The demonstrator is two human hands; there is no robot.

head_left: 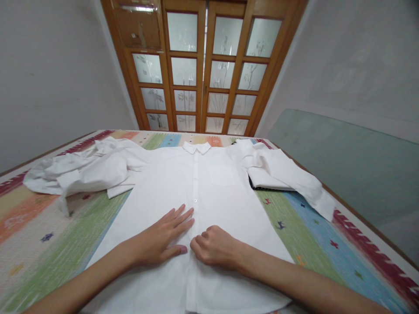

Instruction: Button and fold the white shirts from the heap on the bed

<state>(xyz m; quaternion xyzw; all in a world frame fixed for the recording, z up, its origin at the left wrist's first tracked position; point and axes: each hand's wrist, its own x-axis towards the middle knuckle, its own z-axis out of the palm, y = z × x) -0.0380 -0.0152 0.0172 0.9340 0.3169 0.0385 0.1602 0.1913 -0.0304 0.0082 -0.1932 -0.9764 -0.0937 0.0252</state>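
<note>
A white long-sleeved shirt [163, 183] lies front side up, its collar [197, 148] at the far end and its button placket running down the middle. My left hand [170, 235] rests flat on the shirt's front, fingers spread, just left of the placket. Beside it my right hand [212, 246] is closed, its curled fingers against the placket's right edge; whatever is between them, if anything, is hidden. One button [195, 201] shows just above the hands. Both sleeves reach out sideways, the left one [94, 168] bunched and wrinkled.
Under the shirt is a colourful striped cover [39, 257] with small animal and star figures. Some dark item [271, 188] peeks out beneath the right sleeve. A greenish panel [343, 161] leans along the right wall. Wooden glass-paned doors [203, 87] stand beyond the far edge.
</note>
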